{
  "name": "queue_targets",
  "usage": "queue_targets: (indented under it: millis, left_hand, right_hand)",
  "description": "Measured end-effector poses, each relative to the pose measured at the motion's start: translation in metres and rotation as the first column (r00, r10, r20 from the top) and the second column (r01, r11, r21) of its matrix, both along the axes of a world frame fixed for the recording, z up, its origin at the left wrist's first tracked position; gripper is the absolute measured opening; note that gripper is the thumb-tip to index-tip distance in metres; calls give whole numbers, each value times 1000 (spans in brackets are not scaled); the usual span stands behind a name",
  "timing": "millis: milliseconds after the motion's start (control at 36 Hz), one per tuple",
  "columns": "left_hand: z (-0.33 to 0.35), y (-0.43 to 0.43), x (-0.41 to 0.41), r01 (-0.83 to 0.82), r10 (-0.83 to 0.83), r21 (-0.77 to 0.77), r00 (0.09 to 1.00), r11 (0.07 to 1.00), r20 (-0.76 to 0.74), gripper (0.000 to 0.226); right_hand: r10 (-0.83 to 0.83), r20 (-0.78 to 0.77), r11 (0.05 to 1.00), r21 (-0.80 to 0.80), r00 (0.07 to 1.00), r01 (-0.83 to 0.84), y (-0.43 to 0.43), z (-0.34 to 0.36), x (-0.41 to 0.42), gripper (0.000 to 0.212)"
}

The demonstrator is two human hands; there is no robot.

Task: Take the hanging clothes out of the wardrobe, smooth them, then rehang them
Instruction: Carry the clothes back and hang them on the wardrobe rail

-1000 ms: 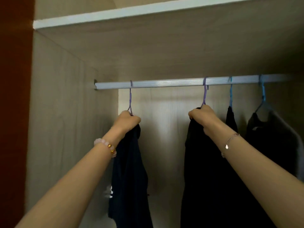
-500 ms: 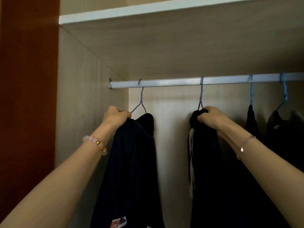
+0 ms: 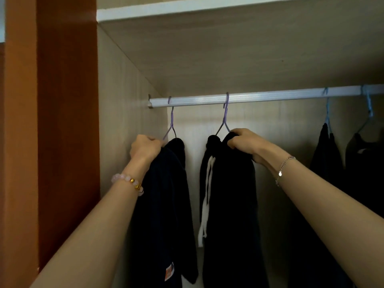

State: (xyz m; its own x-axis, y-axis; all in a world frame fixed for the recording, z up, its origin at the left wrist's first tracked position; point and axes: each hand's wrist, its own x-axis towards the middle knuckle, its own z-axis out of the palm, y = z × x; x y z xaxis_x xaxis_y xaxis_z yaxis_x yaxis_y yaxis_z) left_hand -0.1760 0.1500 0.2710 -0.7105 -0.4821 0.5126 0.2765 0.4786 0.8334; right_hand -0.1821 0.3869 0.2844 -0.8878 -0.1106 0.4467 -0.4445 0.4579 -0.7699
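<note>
A silver rail [image 3: 270, 96] runs across the wardrobe. A dark navy garment [image 3: 166, 204] hangs from it on a purple hanger [image 3: 171, 121] at the left end; my left hand [image 3: 145, 148] grips the garment's top at the hanger's left shoulder. To its right a black garment with a white drawstring [image 3: 230, 204] hangs on a second purple hanger [image 3: 225, 115]; my right hand [image 3: 243, 142] grips its top at the right shoulder. Both hangers are hooked on the rail.
Two more dark garments [image 3: 328, 159] hang on blue hangers [image 3: 368, 109] at the far right. A shelf [image 3: 187, 9] sits above the rail. The wardrobe's side wall [image 3: 124, 121] is just left of my left hand, with a brown panel [image 3: 66, 121] beyond it.
Both garments have turned from edge-on to show more of their fronts. The two purple hangers now sit further left on the rail, wider apart from the blue ones. The view has shifted left.
</note>
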Motion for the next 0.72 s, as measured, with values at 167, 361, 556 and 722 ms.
queue_targets:
  millis: [167, 361, 556, 722]
  left_hand:
    - [5, -5, 2, -13, 13, -4, 1000, 1000, 12, 22]
    - [3, -8, 3, -49, 50, -22, 998, 999, 27, 26]
    - [3, -7, 6, -59, 61, -44, 997, 997, 43, 31]
    - [2, 5, 8, -45, 48, -73, 998, 996, 43, 29]
  right_hand:
    - [-60, -35, 996, -64, 998, 58, 6, -4, -4, 22]
    - [-60, -40, 992, -116, 997, 55, 16, -3, -1, 18]
    - [-161, -68, 986, -44, 985, 158, 46, 2, 2, 22]
    - [-183, -106, 982, 33, 977, 187, 67, 2, 8, 26]
